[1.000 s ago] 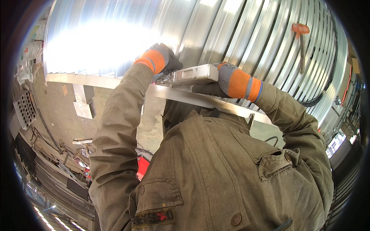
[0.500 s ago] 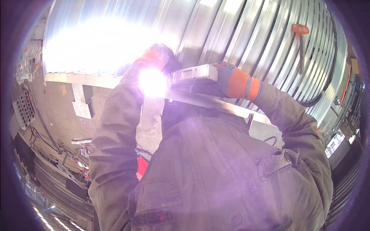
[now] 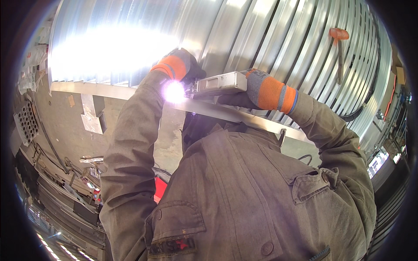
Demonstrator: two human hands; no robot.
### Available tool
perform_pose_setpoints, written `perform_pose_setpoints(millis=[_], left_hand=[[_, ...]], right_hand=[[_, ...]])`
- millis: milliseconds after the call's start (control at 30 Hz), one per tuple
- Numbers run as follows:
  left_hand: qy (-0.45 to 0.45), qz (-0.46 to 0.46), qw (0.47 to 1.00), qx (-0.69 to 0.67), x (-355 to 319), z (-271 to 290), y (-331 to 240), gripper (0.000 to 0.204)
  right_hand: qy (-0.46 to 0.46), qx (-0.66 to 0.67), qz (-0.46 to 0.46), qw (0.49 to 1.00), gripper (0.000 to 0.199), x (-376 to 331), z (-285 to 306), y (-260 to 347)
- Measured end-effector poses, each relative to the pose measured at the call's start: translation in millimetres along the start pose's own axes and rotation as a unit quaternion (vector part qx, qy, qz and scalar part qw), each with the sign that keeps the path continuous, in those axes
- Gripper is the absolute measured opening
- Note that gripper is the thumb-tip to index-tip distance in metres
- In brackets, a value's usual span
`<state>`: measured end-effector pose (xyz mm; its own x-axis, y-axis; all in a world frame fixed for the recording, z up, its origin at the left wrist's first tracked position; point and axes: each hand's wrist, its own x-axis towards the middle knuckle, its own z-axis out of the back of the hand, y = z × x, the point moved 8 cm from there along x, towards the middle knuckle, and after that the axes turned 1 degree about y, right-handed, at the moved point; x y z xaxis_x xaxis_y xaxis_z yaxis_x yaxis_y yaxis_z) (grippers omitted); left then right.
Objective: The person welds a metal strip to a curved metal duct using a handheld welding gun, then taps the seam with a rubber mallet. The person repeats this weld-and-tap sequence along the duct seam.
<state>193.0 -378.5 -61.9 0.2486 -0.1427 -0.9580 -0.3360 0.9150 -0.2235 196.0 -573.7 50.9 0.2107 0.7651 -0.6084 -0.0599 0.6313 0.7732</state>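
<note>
A silver, box-shaped handheld welding gun (image 3: pixel 220 83) lies level over the front edge of a ribbed metal panel (image 3: pixel 244 39). My right hand (image 3: pixel 267 91), in an orange and grey glove, is wrapped round its rear end. At the gun's front end, a bright white-violet arc (image 3: pixel 174 92) burns on the panel's edge strip (image 3: pixel 244 117). My left hand (image 3: pixel 179 65), in a matching glove, is just above the arc with its dark fingers curled down beside the gun's front. What those fingers grip is hidden.
An orange-headed hammer (image 3: pixel 339 35) lies on the slats at the right, near a black cable (image 3: pixel 363 111). Glare whitens the panel's left part. A clamp-like piece (image 3: pixel 282 136) sticks out from the front edge. Below left are a perforated metal block (image 3: pixel 26 123) and a red object (image 3: pixel 160 189).
The arc's glow has shrunk and the violet haze over my jacket has faded. Both hands and the welding gun stay in nearly the same place.
</note>
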Motion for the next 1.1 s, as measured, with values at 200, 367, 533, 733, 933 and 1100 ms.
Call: perform_pose_setpoints(millis=[200,367,533,733,933,1100], left_hand=[[0.014,-0.017,0.999,-0.025,6.2,-1.0,-1.3,0.042],[0.008,-0.006,0.999,-0.037,12.5,-3.8,2.0,0.042],[0.023,0.019,1.000,-0.012,18.2,-6.4,2.5,0.040],[0.016,0.019,1.000,0.014,10.1,-0.2,-2.0,0.039],[0.007,-0.007,1.000,0.011,3.3,2.8,-5.9,0.039],[0.019,-0.006,1.000,0.015,4.6,0.7,-5.4,0.045]], right_hand=[[-0.020,-0.022,0.004,1.000,0.033,0.1,2.3,7.4],[-0.006,-0.079,-0.035,0.996,0.034,-2.6,6.5,14.3],[0.010,-0.068,-0.042,0.997,0.034,-4.4,8.0,12.2],[-0.019,-0.017,-0.004,1.000,0.035,-3.2,6.8,7.4],[-0.008,-0.077,-0.015,0.997,0.038,-5.8,9.7,12.0],[-0.016,-0.100,-0.041,0.994,0.040,-8.2,14.3,24.9]])
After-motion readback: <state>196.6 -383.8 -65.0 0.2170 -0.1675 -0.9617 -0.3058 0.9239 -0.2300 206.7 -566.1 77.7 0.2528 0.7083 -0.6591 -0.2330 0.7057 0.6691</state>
